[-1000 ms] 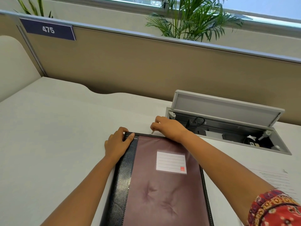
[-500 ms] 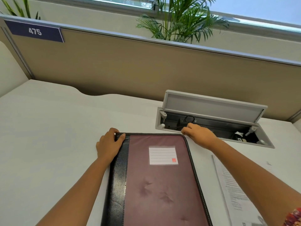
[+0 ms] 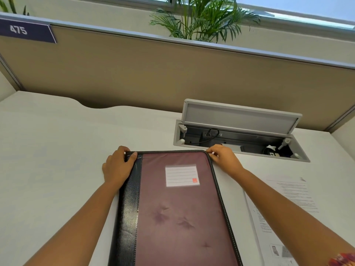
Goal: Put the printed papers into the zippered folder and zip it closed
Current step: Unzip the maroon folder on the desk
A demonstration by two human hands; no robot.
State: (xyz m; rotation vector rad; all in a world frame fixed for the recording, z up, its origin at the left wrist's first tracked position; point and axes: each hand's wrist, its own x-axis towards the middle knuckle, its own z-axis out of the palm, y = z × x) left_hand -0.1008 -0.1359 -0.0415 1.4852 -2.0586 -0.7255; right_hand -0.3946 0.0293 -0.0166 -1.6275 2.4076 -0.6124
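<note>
White desk (image 3: pixel 57 150) all round the fingers, and just beyond the right hand (image 3: pixel 223 157) sits a recessed cable box (image 3: pixel 299 150) with its grey lid (image 3: pixel 240 117) propped open, a black cable (image 3: pixel 211 134) and plugs showing inside. Nothing lies between that hand and the box; they are near, not touching. Out to the right of the right forearm, printed papers (image 3: pixel 292 194) lie flat on the desk, part of them hidden under the arm, and they are apart from the folder. Behind the desk stands a tan partition (image 3: pixel 153 73) with a dark label reading 475 (image 3: pixel 19 30) far off to the left of the left hand, and a green palm (image 3: pixel 201 18) rises behind it.

Now the zippered folder (image 3: pixel 178 212): it lies flat on the desk between the two hands, cover down, running toward the camera. Maroon face with a few creases, a black leather-look strip along the spine on the left-hand side, pale stitching round the edge, and a white lined label pocket (image 3: pixel 181 175) with a small red square sits between the hands, a little nearer the camera.

Left hand (image 3: pixel 117 166) grips the far left corner, thumb on top of the black strip, fingers (image 3: pixel 123 149) curled over the far edge. Right hand is at the far right corner, fingers bunched and pinching at the folder's rounded edge; the zip pull itself is too small to make out.
</note>
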